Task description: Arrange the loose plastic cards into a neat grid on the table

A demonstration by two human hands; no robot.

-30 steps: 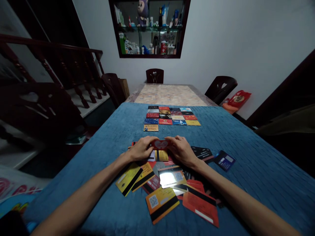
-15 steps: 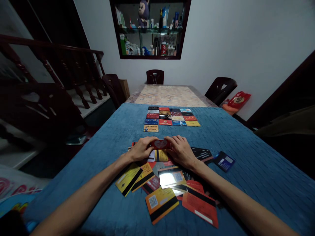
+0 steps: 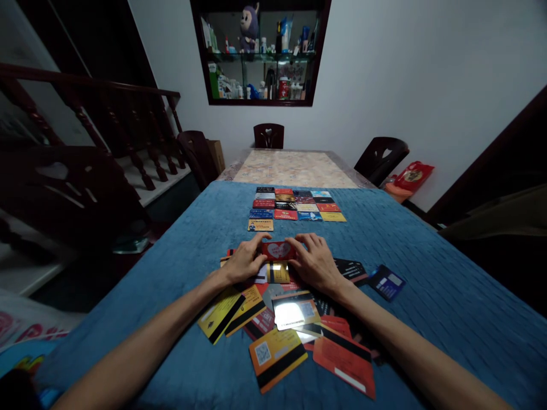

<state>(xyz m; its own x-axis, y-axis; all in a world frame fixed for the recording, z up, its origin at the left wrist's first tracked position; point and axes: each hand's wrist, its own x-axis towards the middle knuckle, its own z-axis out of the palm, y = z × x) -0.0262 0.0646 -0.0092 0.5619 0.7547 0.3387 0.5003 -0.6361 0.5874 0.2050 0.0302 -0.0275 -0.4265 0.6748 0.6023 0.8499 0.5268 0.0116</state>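
Observation:
Between my two hands is a red card point(image 3: 278, 250) with a pale heart on it, tilted up to face me. My left hand point(image 3: 245, 261) pinches its left end, thumb below and forefinger above. My right hand point(image 3: 315, 261) grips the right end the same way. Beneath and in front of my hands lies a loose pile of overlapping cards, among them a yellow card point(image 3: 221, 313), a shiny card with a glare point(image 3: 294, 310), an orange card with a QR code point(image 3: 277, 356) and a red-orange card point(image 3: 345, 361). Black cards point(image 3: 351, 269) stick out beyond my right hand.
Farther off, several cards lie in neat rows, with a yellow-orange card point(image 3: 260, 225) nearest me. A dark blue card point(image 3: 387, 283) sits right of the pile. The blue cloth point(image 3: 192, 239) covers the near table. Chairs point(image 3: 382, 159) stand around it; a stair railing point(image 3: 85, 85) is at left.
The red card has tilted to show more of its heart face, and my left forefinger has lifted slightly along its top edge. The whole view has shifted a little.

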